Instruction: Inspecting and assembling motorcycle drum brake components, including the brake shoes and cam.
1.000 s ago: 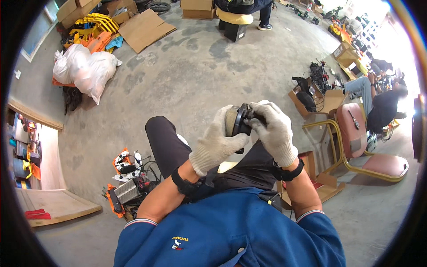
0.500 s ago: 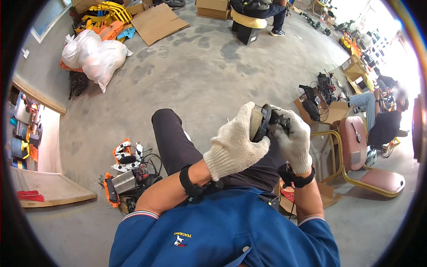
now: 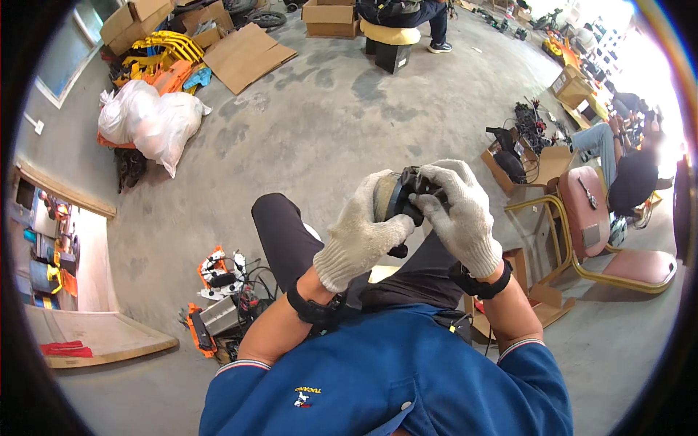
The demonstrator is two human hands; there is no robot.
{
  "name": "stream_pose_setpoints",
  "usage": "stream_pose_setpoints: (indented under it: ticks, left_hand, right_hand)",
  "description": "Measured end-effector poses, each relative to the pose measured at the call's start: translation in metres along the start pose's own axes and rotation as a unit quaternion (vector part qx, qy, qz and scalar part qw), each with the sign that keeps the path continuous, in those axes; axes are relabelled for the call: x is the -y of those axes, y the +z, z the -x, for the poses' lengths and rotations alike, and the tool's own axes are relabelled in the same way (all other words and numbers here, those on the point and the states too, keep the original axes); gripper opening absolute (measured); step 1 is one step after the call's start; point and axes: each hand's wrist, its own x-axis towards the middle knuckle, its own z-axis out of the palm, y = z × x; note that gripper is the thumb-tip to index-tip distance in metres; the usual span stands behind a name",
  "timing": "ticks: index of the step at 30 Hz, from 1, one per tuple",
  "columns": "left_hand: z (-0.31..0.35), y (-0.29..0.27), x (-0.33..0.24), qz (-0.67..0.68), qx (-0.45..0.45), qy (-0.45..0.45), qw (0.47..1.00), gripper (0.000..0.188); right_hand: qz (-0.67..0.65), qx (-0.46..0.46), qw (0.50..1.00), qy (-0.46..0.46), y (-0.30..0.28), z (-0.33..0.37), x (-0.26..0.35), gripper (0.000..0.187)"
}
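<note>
Both hands wear off-white knit gloves and are raised over my lap. My left hand [image 3: 361,234] is closed round the pale side of a round black lamp-like part [image 3: 402,199], thumb along its lower edge. On the part's other side my right hand [image 3: 464,214] grips the black fittings with bent fingers and thumb. A short black piece sticks out of the part below my left thumb. The gloves cover much of the part, so its exact kind cannot be made out.
Left of my leg lie wired parts with orange and white pieces [image 3: 225,298]. An open cardboard box [image 3: 542,309] is beside my right leg. Farther right stand a pink chair [image 3: 585,211] and a box of black parts [image 3: 520,163]. White sacks [image 3: 156,123] lie far left; other people sit nearby.
Both hands have shifted a little left in the picture, and the part is turned between them. My right fingers now reach over its top. The whole view has shifted slightly too.
</note>
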Motion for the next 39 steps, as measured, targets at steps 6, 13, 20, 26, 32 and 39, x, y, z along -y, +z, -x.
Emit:
stream_pose_setpoints:
  ticks: [6, 13, 20, 26, 32, 39]
  left_hand:
    - [0.0, -0.002, 0.001, 0.052, 0.007, 0.004, 0.999, 0.059]
    - [0.004, 0.0, -0.002, -0.004, -0.014, 0.016, 1.0, 0.07]
    - [0.008, 0.002, 0.011, 0.03, 0.01, 0.047, 0.998, 0.093]
    - [0.003, 0.002, 0.0, 0.016, 0.069, 0.058, 0.996, 0.086]
    - [0.003, -0.003, -0.009, 0.019, 0.101, 0.021, 0.995, 0.084]
    - [0.001, -0.009, 0.003, 0.074, 0.188, 0.004, 0.979, 0.091]
  right_hand:
    - [-0.005, -0.007, 1.0, -0.014, 0.006, 0.001, 0.001, 0.037]
    - [-0.059, -0.032, 0.998, 0.014, 0.01, 0.004, 0.005, 0.04]
    - [-0.083, -0.025, 0.996, -0.016, 0.006, 0.002, 0.01, 0.038]
    - [-0.124, 0.013, 0.992, 0.017, -0.004, 0.001, 0.006, 0.041]
    - [-0.141, 0.0, 0.99, 0.018, -0.007, -0.001, 0.008, 0.035]
    - [-0.185, 0.031, 0.977, 0.103, -0.005, 0.011, 0.002, 0.043]
